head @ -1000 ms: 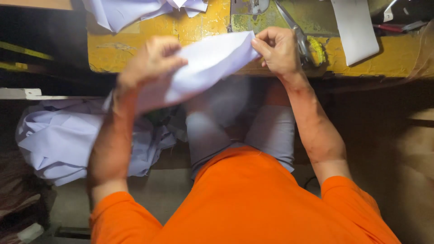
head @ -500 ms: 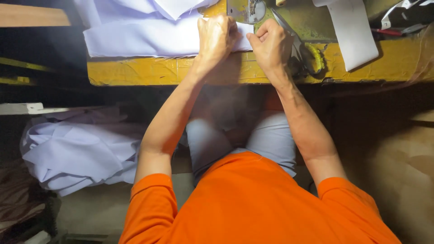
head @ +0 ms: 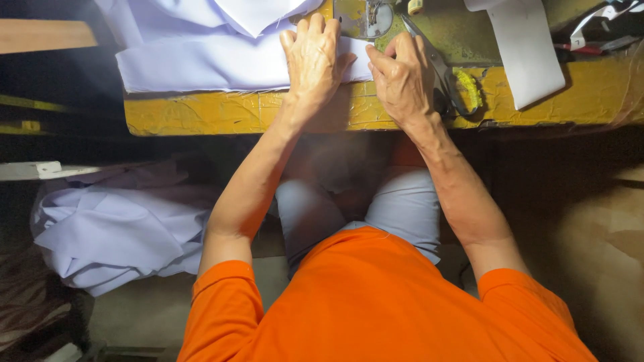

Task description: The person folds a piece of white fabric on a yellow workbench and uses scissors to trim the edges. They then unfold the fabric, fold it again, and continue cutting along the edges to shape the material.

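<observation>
Left hand: the left hand [head: 314, 55] lies flat, palm down, fingers spread a little, pressing on the pale lilac fabric [head: 201, 60] at the near edge of the tabletop; it grips nothing, just bears down
Right hand: the right hand [head: 402, 80] sits just right of the left one, fingers curled downward, fingertips on the right end of the same fabric; whether it pinches the cloth I cannot tell
Fabric: spread across the far left part of the yellow tabletop [head: 537, 100], its raw edge running along the near rim, a folded white piece lying on top further back
Sewing machine: the metal needle area [head: 365, 17] stands just beyond the fingertips of both hands, touching the fabric's right end
Scissors: a pair of scissors [head: 446, 74] with a yellow-wrapped handle lies on the tabletop just right of the right hand
White strip: a white strip [head: 526, 50] hangs over the tabletop to the far right
Pile of cloth: a heap of the same lilac cloth [head: 114, 228] lies low at the left, beside the person's knee
Person: seated, orange shirt [head: 376, 302], grey trousers
</observation>
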